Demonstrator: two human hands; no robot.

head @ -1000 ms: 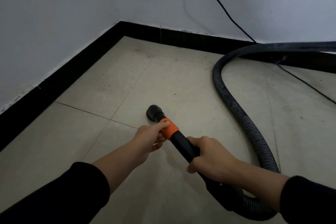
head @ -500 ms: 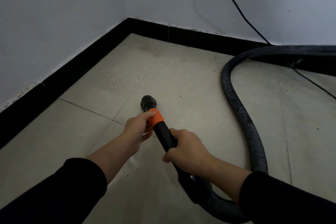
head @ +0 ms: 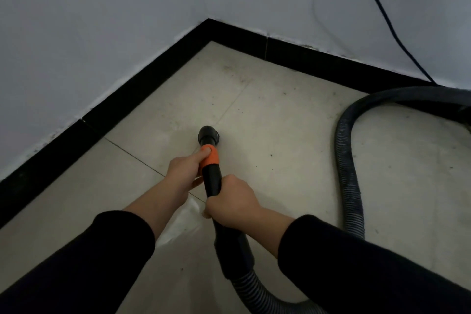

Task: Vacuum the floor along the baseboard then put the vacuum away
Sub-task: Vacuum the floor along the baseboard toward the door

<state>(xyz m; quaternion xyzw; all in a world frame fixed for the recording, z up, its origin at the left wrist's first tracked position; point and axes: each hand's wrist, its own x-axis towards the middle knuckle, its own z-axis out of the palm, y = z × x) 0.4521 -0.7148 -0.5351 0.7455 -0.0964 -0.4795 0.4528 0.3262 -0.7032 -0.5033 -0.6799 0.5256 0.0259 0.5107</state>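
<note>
- The left hand (head: 182,171) reaches forward and grips the vacuum wand (head: 212,182) at its orange collar (head: 211,158), with the thumb pressed flat on top of the orange and the fingers curled underneath.
- The right hand (head: 233,201) is clamped round the black part of the wand just behind the left. Its knuckles face up and its fingers wrap fully round the wand.
- The two hands sit close together on the wand, one ahead of the other. Both forearms are stretched out from dark sleeves (head: 89,262).
- The wand slants down and away from the person, and its round black nozzle (head: 208,135) is aimed toward the room's corner.
- The nozzle is low over the pale tile floor (head: 280,150), near the black baseboard (head: 127,99) but apart from it. I cannot tell whether the tip actually touches the tile.
- The ribbed grey hose (head: 346,160) leaves the wand's rear end below the right wrist, loops off to the right across the floor, and bends back along the far baseboard.
- The tiles carry scattered dark specks, thickest near the corner, and thin grout lines cross them.
- A whitish patch (head: 183,224) lies on the floor under the forearms.
- A dark power cord (head: 382,15) runs down the right-hand grey wall (head: 76,20) to the baseboard.
</note>
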